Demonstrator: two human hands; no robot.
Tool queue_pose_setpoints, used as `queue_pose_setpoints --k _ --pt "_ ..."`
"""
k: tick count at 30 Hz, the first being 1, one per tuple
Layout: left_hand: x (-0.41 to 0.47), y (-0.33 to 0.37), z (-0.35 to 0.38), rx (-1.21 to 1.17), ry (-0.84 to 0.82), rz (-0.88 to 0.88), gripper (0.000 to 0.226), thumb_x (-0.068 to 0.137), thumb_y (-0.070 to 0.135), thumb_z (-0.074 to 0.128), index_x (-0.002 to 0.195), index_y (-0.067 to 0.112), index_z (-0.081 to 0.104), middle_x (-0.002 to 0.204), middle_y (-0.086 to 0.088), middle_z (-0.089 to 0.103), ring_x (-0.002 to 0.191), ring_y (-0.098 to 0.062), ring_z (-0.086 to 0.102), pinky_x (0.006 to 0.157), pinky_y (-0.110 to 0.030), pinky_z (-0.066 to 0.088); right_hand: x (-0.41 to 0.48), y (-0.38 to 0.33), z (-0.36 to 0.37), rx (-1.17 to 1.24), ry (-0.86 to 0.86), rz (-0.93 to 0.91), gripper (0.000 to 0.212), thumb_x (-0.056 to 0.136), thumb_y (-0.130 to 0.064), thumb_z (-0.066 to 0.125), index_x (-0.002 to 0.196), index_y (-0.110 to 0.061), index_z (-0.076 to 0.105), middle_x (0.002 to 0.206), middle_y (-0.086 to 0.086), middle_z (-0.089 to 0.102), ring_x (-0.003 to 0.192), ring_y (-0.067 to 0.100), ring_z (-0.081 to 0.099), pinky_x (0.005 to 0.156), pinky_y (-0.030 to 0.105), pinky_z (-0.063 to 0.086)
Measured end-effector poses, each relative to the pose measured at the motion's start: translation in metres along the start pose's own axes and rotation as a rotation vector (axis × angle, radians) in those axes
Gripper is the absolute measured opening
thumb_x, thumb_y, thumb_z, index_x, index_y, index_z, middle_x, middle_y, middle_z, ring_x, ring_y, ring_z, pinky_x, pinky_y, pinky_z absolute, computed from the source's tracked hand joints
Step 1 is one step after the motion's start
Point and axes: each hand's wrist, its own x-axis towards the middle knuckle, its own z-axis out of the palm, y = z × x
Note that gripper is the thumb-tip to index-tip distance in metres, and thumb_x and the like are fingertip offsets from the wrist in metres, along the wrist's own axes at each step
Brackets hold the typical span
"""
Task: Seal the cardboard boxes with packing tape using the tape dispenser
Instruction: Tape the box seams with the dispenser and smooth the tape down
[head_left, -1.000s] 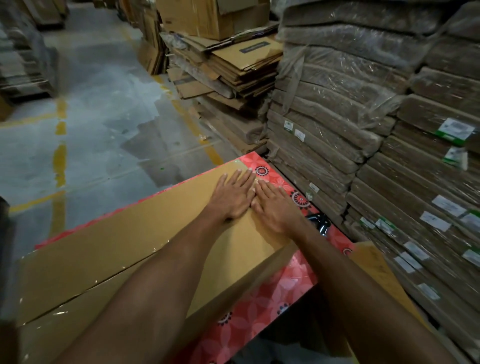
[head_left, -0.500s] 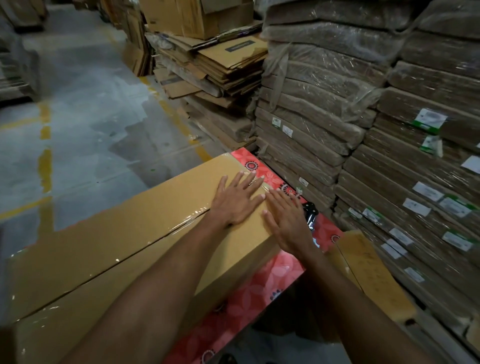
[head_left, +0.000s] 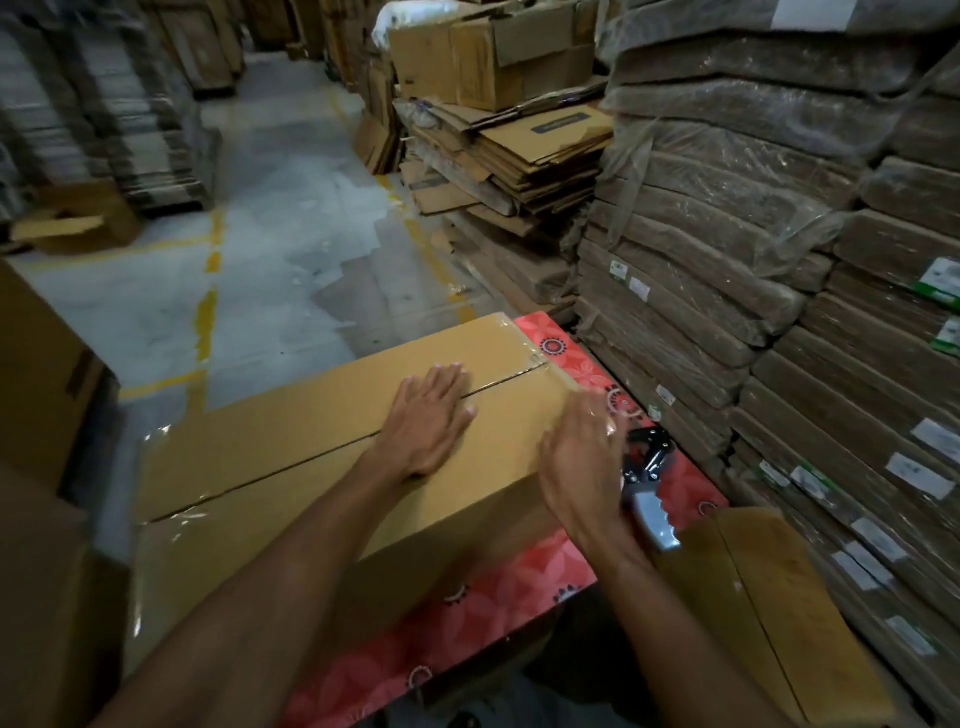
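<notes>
A long cardboard box (head_left: 291, 457) lies on a table with a red floral cover (head_left: 467, 613); clear tape runs shiny along its centre seam. My left hand (head_left: 431, 415) rests flat on the box top, on the seam near the far right end. Blurred, my right hand (head_left: 576, 462) is at the box's right end with its fingers against the taped corner. The tape dispenser (head_left: 649, 478), black metal with a grey handle, lies on the red cover just right of that hand; the hand does not appear to hold it.
Wrapped stacks of flat cardboard (head_left: 753, 312) rise close on the right. A pile of flattened cartons (head_left: 519, 156) stands behind the table. Another box (head_left: 769, 603) sits at the lower right, and one (head_left: 41, 364) at the left. Concrete floor (head_left: 270, 234) with yellow lines lies beyond.
My right hand slid off the box top to its right end, beside the dispenser. My left hand stayed flat on the seam. The camera tilted up and to the left.
</notes>
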Motion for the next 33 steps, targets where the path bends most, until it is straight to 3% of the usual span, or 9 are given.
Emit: queue_pose_setpoints --k 3,5,9,13,20,24,28,31,33 --pt "-0.053 0.004 -0.002 0.040 0.030 -0.052 0.072 0.097 0.053 -0.005 0.161 0.021 -0.001 0.166 0.005 -0.008 0.154 -0.014 -0.009 0.125 -0.042 -0.004 0.005 -0.064 -0.005 0.154 -0.245 -0.479 0.049 0.104 -0.029 0.033 0.149 -0.011 0.040 0.157 0.011 0.041 0.147 0.026 0.034 0.123 0.040 0.016" --pt "-0.087 -0.007 0.000 0.040 0.039 -0.159 0.078 0.090 0.052 -0.007 0.161 0.020 -0.002 0.165 0.006 -0.010 0.154 -0.015 -0.010 0.125 -0.044 -0.003 -0.003 -0.104 0.006 0.177 -0.355 -0.652 0.053 0.105 -0.036 0.027 0.153 -0.014 0.034 0.161 0.006 0.035 0.148 0.021 0.031 0.125 0.041 0.016" --pt "-0.148 -0.052 0.002 0.046 0.038 -0.390 0.077 0.092 0.056 -0.009 0.161 0.024 -0.002 0.166 0.010 -0.010 0.154 -0.011 -0.010 0.125 -0.043 -0.004 -0.018 -0.151 0.027 0.130 -0.512 -0.745 0.072 0.101 -0.058 0.009 0.155 -0.014 0.029 0.162 0.005 0.032 0.150 0.019 0.025 0.124 0.045 0.013" --pt "-0.174 -0.072 -0.010 0.055 -0.017 -0.425 0.063 0.103 0.057 0.007 0.161 0.032 0.001 0.166 0.016 -0.005 0.154 -0.010 -0.007 0.124 -0.043 -0.005 -0.017 -0.160 0.040 -0.059 -0.504 -0.804 0.075 0.099 -0.060 0.005 0.157 -0.018 0.027 0.165 -0.001 0.027 0.152 0.017 0.021 0.123 0.044 0.014" --pt "-0.228 -0.129 -0.019 -0.020 0.014 -0.647 0.072 0.094 0.074 0.013 0.158 0.044 0.006 0.167 0.015 -0.006 0.155 -0.019 -0.005 0.121 -0.056 -0.001 0.053 -0.040 0.023 -0.227 -0.416 -0.465 0.057 0.103 -0.059 0.008 0.158 -0.044 0.009 0.168 -0.015 0.010 0.155 0.015 0.011 0.120 0.055 0.012" --pt "-0.238 -0.143 -0.020 -0.057 0.053 -0.699 0.069 0.098 0.071 0.017 0.159 0.043 0.004 0.167 0.016 -0.007 0.154 -0.016 -0.009 0.121 -0.058 -0.006 0.075 0.014 0.007 -0.215 -0.335 -0.304 0.060 0.102 -0.063 0.008 0.156 -0.040 0.018 0.167 -0.006 0.017 0.154 0.022 0.016 0.120 0.065 0.003" --pt "-0.219 -0.167 -0.039 -0.086 0.016 -0.704 0.085 0.091 0.080 0.025 0.160 0.034 0.005 0.168 0.012 -0.006 0.154 -0.018 -0.009 0.119 -0.059 -0.003 0.018 -0.029 0.003 0.030 -0.097 -0.110 0.060 0.098 -0.050 0.029 0.141 -0.014 0.048 0.154 0.014 0.042 0.145 0.032 0.032 0.119 0.060 0.018" --pt "-0.198 -0.209 -0.056 -0.079 -0.104 -0.659 0.101 0.079 0.091 0.022 0.159 0.032 0.003 0.168 0.008 -0.006 0.155 -0.025 -0.009 0.119 -0.063 0.006 -0.072 -0.078 0.009 0.176 0.025 -0.023 0.046 0.099 -0.041 0.049 0.140 -0.021 0.049 0.153 0.012 0.038 0.140 0.033 0.035 0.114 0.053 0.026" --pt "-0.184 -0.245 -0.061 -0.078 -0.159 -0.663 0.116 0.068 0.101 0.016 0.159 0.031 0.002 0.168 0.006 -0.006 0.155 -0.024 -0.007 0.120 -0.061 0.007 -0.125 -0.103 0.014 0.235 -0.031 0.079 0.051 0.096 -0.049 0.053 0.143 -0.034 0.040 0.137 0.013 0.039 0.124 0.036 0.045 0.102 0.048 0.040"
